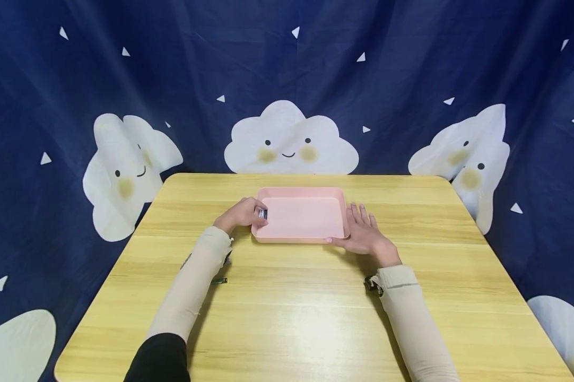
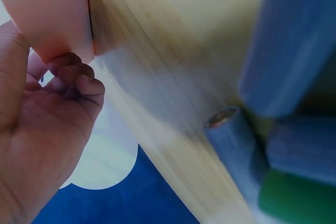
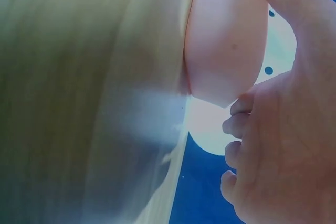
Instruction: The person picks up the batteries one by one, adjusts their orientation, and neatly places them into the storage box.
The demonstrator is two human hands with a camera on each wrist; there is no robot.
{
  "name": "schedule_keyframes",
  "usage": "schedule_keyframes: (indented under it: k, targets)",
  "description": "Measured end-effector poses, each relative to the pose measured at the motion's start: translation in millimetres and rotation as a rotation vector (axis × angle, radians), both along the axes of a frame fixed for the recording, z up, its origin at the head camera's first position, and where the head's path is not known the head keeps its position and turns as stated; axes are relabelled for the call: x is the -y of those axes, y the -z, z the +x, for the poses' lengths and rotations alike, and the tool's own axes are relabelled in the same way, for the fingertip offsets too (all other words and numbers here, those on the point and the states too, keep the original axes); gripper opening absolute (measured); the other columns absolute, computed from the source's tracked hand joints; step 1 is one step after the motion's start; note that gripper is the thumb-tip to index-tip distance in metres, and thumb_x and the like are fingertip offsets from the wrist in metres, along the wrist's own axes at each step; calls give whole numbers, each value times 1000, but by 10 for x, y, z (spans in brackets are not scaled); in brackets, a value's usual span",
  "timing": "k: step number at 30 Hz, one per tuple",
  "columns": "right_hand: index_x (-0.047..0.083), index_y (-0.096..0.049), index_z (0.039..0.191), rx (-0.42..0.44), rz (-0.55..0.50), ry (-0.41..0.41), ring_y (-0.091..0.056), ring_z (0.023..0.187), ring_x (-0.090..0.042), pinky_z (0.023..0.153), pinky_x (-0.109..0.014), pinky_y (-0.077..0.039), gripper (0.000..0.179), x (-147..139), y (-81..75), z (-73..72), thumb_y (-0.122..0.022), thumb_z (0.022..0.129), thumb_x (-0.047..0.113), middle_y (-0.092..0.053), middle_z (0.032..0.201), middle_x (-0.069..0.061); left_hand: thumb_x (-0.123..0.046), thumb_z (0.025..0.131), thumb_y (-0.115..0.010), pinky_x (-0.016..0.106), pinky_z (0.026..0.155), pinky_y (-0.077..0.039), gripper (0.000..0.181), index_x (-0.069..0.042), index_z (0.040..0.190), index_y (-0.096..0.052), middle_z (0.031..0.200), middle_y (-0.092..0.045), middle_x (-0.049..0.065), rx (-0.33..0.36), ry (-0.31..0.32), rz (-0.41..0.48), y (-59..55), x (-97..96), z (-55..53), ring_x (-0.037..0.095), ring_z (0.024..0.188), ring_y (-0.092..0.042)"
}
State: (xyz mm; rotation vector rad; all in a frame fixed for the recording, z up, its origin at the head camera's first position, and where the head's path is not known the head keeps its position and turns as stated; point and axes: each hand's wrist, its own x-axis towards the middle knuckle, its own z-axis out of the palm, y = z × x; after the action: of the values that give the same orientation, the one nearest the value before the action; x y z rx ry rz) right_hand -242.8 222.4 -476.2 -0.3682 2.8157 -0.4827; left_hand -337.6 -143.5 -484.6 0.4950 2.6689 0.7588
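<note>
A shallow pink tray lies on the wooden table. At its left end, my left hand pinches a small dark-and-silver object just over the rim; the fingers cover most of it, and its kind I cannot tell. The left wrist view shows those fingers curled close to the tray's pink wall. My right hand is at the tray's near right corner, fingers straight along the right side and thumb against the front wall. In the right wrist view, its fingertips are right at the tray corner.
Several battery-like cylinders lie near the left wrist, among them a grey-blue one and a green one. From the head, the left forearm hides most; one dark end shows. A blue cloud-printed curtain surrounds the table.
</note>
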Motion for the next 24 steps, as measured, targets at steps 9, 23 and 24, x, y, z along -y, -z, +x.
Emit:
schedule_keyframes:
  k: [9,23,24]
  targets:
    - [-6,2,163,-7,7,0,9,160,-46,128,-64,0,124,-7,21,-8,-55,90,77,8,172,-25,-21,89,-81,36,95,-49,55,0,137,-64,122,-71,18,16,17,-5,-43,-11,4,23,100,-62]
    - [-7,3,162,-23,24,-8,7,160,-47,127,-64,-2,129,4,48,-37,-54,87,81,8,172,-26,-22,89,-81,40,101,-48,55,-2,137,-64,123,-70,17,16,35,2,-59,-10,-2,25,103,-60]
    - [-7,3,162,-23,23,-10,7,160,-47,127,-65,-2,129,6,50,-37,-54,87,81,8,172,-26,-22,89,-81,39,101,-48,55,-2,137,-64,123,-71,17,12,39,1,-55,-12,-6,25,103,-60]
